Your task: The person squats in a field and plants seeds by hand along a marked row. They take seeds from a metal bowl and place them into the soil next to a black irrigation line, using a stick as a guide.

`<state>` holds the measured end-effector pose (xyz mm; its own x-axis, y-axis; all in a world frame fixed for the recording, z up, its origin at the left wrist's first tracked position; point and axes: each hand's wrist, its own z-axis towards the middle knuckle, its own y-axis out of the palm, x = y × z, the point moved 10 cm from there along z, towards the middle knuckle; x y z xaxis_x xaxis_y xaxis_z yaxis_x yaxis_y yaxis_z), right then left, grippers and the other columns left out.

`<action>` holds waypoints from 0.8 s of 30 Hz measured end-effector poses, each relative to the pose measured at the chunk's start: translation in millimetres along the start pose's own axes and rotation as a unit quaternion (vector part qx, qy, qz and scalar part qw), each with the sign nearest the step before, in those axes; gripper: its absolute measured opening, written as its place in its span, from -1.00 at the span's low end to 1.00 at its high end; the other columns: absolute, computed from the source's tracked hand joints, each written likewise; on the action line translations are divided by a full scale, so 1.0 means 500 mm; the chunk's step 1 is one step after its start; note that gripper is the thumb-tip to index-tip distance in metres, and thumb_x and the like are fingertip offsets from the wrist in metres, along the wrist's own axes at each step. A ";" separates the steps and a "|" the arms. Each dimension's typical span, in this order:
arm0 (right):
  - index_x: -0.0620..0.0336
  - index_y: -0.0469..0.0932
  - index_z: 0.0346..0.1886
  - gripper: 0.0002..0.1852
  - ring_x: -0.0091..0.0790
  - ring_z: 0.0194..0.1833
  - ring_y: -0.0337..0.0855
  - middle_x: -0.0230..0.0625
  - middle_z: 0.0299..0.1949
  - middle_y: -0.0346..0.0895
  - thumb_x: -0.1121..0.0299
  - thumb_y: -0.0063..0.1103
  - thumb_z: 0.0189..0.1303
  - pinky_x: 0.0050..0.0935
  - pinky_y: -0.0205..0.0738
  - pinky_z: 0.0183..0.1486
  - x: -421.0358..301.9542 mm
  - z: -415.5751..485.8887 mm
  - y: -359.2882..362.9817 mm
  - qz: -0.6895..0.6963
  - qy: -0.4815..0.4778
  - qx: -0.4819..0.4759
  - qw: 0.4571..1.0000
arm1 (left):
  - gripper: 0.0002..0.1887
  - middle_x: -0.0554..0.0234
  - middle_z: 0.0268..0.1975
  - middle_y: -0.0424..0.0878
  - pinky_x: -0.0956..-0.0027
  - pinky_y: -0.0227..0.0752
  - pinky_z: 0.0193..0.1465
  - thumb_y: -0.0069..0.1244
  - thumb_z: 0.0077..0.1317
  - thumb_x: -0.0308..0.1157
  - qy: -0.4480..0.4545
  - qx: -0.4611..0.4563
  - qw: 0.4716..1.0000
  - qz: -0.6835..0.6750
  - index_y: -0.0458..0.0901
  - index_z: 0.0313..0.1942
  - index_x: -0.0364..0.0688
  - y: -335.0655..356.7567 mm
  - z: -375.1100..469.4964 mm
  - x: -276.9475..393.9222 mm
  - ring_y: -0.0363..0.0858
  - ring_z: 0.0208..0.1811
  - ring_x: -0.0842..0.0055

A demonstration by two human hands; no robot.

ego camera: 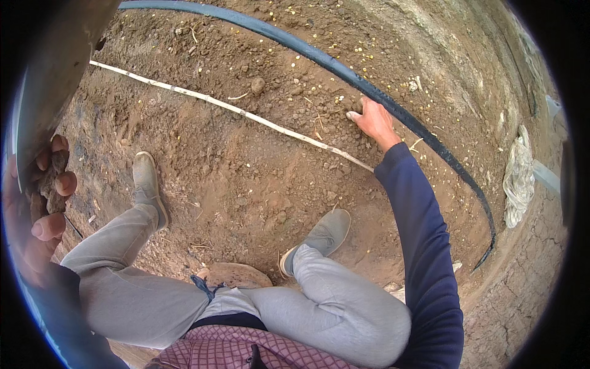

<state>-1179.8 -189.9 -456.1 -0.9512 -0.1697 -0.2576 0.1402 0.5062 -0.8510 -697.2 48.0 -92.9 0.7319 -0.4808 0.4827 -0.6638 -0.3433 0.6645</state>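
Observation:
My left hand [50,198] is raised at the left edge, its fingers closed around several brown clods of soil [54,184]. Reaching down to the ground at the right of centre, my right hand [375,121] touches the soil beside a black hose [341,69]. Whether its fingertips hold anything cannot be seen. A pale, thin stick [239,112] lies across the soil, its right end by my right cuff. Many small yellowish seeds or flat bits [340,98] are scattered over the crumbly brown soil [276,92], mostly on both sides of the hose.
My shoes [148,177] stand on the soil, knees apart, with a rounded brown object [239,275] between my legs. Crumpled pale plastic [518,177] lies at the right near cracked ground [521,276]. A large, blurred, greyish-brown surface [69,60] fills the upper left.

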 end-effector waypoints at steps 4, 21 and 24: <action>0.24 0.59 -0.02 -0.55 0.22 0.06 0.71 0.11 -0.08 0.72 0.06 0.40 0.27 0.08 0.56 0.06 -0.020 0.009 -0.009 0.005 0.019 0.009 1.000 | -0.28 -0.09 0.54 0.13 0.34 0.62 -0.27 -0.02 0.55 0.00 -0.016 0.008 1.000 0.002 0.18 0.52 -0.23 -0.008 -0.002 0.002 0.23 0.52 -0.13; -0.03 0.61 0.26 -0.59 0.11 0.19 0.67 -0.03 0.12 0.70 0.14 0.23 0.40 0.02 0.53 0.24 -0.017 0.089 0.023 0.026 -0.031 0.003 0.999 | -0.17 -0.07 0.59 0.03 -0.03 0.56 -0.13 -0.22 0.57 0.23 -0.008 0.018 0.999 -0.026 0.10 0.55 -0.25 -0.016 -0.009 0.008 0.09 0.58 -0.26; -0.09 0.62 0.27 -0.58 0.08 0.21 0.66 -0.06 0.16 0.69 0.12 0.25 0.39 -0.01 0.52 0.27 -0.025 0.090 0.023 0.089 -0.072 0.006 0.993 | -0.18 -0.07 0.59 0.04 -0.10 0.59 -0.09 -0.21 0.56 0.22 -0.009 0.009 1.000 -0.010 0.11 0.55 -0.22 -0.012 -0.008 0.009 0.10 0.57 -0.25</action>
<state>-1153.6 -220.0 -483.5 -0.8618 -0.1990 -0.4665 0.3063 0.5289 -0.7915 -689.2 51.3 -92.5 0.7422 -0.4884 0.4588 -0.6518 -0.3671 0.6636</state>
